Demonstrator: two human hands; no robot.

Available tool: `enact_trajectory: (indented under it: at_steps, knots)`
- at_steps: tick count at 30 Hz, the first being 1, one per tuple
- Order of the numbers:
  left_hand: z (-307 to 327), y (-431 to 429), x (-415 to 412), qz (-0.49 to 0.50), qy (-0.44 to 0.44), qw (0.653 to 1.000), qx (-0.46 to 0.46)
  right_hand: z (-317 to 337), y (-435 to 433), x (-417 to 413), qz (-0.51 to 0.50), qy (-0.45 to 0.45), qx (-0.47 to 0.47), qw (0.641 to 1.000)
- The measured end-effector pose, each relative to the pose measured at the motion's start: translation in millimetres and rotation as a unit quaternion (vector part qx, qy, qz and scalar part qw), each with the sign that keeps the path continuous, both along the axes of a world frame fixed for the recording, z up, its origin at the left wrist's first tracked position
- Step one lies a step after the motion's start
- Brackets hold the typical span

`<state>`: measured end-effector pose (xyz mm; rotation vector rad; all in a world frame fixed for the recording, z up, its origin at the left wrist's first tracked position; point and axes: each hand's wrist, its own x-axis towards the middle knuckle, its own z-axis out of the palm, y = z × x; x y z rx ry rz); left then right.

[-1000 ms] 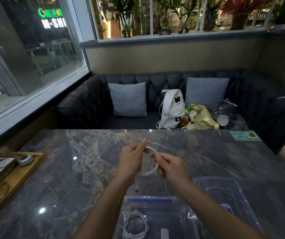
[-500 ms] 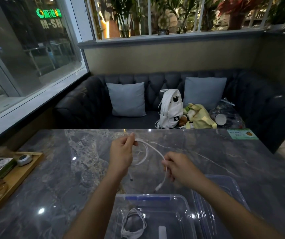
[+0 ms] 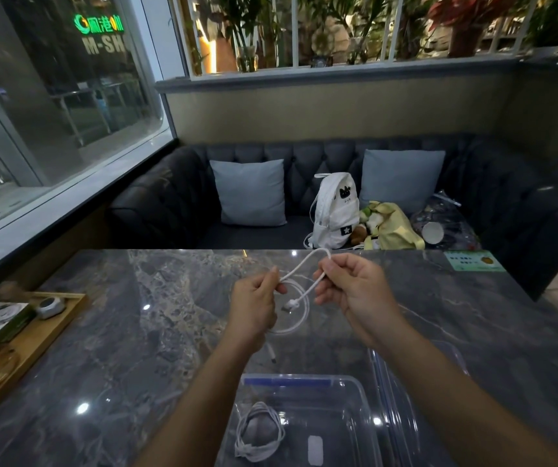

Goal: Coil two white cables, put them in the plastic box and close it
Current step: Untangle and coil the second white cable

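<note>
Counted on the grey marble table (image 3: 129,348): 2 white cables, 1 clear plastic box (image 3: 304,379) standing open, and 1 clear lid (image 3: 402,426) lying flat just beside the box on its right. Inside the box, in its left part: the coiled cable (image 3: 259,433), 1 oval bundle, long axis running from near to far, ends gathered at the near end. Above the table, beyond the box, between the 2 hands: the second cable (image 3: 304,264). On the left hand (image 3: 254,308), fingers curled, thumb and forefinger pinching the top of 1 round loop, with the loop hanging beside the palm. On the right hand (image 3: 355,294), fingers curled too, pinching 1 strand which rises from the left hand, bends over at the right fingers and drops back. At the end of this strand, 1 plug (image 3: 290,303) pointing down and to the left, in front of the loop. Below the left hand, the other plug (image 3: 272,357) hanging and pointing down toward the box. Further off: 1 wooden tray (image 3: 51,328) at the left table edge, 1 dark sofa (image 3: 169,203), 2 blue cushions (image 3: 250,193), 1 white backpack (image 3: 333,210).
</note>
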<state>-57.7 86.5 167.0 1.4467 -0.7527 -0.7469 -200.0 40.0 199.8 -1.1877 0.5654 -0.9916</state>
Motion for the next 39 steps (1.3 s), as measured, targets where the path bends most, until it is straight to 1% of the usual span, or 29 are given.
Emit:
enact_trajectory:
  at_steps: [2,4,6,8,10,13,15,17,21,24,28,30,33,36,39]
  knots:
    - [1.6,2.4,-1.5,-0.004,0.051,0.999,0.004,-6.3,-0.4,-0.7,-0.013,0.043,-0.017,0.999]
    - [3.5,4.8,-1.5,-0.009,0.097,0.995,0.004,-15.3,-0.7,-2.4,-0.027,0.113,-0.049,0.992]
    - [5.4,6.8,-1.4,-0.017,0.117,0.993,0.005,-23.4,-0.2,-3.0,-0.027,0.177,-0.082,0.980]
    - [7.4,8.6,-3.2,-0.026,0.120,0.992,0.009,-29.6,0.3,-2.1,-0.023,0.205,-0.102,0.973]
    - [8.5,10.0,-7.1,-0.041,0.117,0.992,0.015,-32.8,2.5,0.1,-0.005,0.200,-0.114,0.973]
    - [10.6,11.1,-14.3,-0.063,0.131,0.989,0.016,-36.0,7.1,6.5,0.063,0.130,-0.122,0.982]
    - [12.0,11.1,-16.5,-0.066,0.168,0.984,0.010,-38.5,7.7,8.3,0.073,0.088,-0.100,0.988]
    - [13.7,11.4,-17.0,-0.062,0.191,0.979,0.009,-39.8,7.5,7.9,0.071,0.089,-0.089,0.990]
    - [14.8,9.5,-12.7,-0.056,0.202,0.978,0.013,-43.3,15.2,7.6,0.138,0.081,-0.045,0.986]
    - [17.0,7.3,-4.9,-0.040,0.218,0.975,0.012,-48.8,15.9,7.3,0.147,0.103,-0.031,0.983]
    - [20.8,8.7,13.8,-0.005,0.223,0.975,0.003,-53.3,6.0,-3.6,0.150,0.179,-0.067,0.970]
    - [23.6,10.9,26.4,0.017,0.224,0.974,-0.008,-55.6,-0.9,-12.5,0.139,0.202,-0.076,0.967]
    - [24.1,15.4,33.8,0.025,0.193,0.981,-0.005,-55.3,-11.6,-23.2,0.134,0.215,-0.087,0.963]
    - [19.6,16.1,27.1,0.018,0.150,0.989,0.004,-52.0,-14.6,-23.9,0.140,0.254,-0.105,0.951]
    - [14.2,12.7,14.0,0.007,0.107,0.994,0.023,-49.4,-9.2,-15.9,0.154,0.228,-0.094,0.957]
